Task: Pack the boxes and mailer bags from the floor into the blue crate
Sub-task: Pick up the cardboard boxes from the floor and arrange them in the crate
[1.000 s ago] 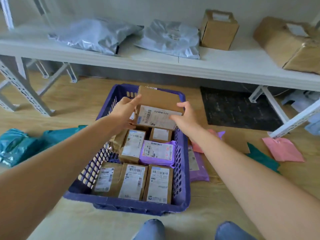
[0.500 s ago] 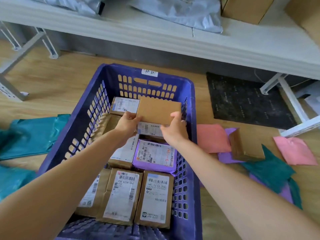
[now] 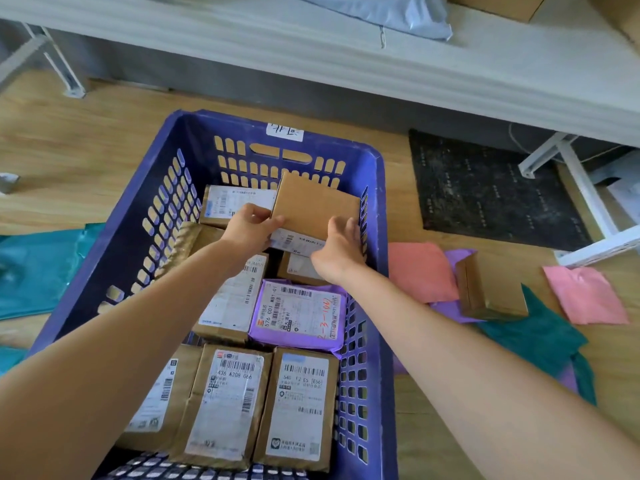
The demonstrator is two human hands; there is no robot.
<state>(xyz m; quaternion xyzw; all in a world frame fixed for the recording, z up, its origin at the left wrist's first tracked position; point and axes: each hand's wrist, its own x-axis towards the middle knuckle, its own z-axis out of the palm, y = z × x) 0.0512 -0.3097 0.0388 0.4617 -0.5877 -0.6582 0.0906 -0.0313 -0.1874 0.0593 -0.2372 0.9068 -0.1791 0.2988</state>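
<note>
Brown rectangular cardboard box (image 3: 317, 206), held over the far right corner of the blue slotted plastic crate (image 3: 138, 209), tilted with its near edge low and its white shipping label (image 3: 294, 242) towards me. My left hand (image 3: 251, 228) grips the near left corner with fingers curled on top, the thumb hidden. My right hand (image 3: 337, 249) grips the near right corner with fingers curled up over the edge.

I judge the box stiff and light: its faces are flat, its edges sharp, and it does not sag between two corner holds. Bare card gives fair friction and the glossy label is the slippery part, so I would hold it at opposite edges, fingertips on card.

Below it lie smaller labelled boxes (image 3: 298, 268) and a purple plastic mailer bag (image 3: 298, 313), which I expect to be soft and to yield under load. The box belongs on the firmer parcels.

On the wooden floor (image 3: 104, 140) to the right wait a small brown cardboard box (image 3: 491, 292), pink mailer bags (image 3: 419, 271) and a teal mailer bag (image 3: 540, 337). The bags look limp and slick, and are probably best pinched at a seam.
</note>
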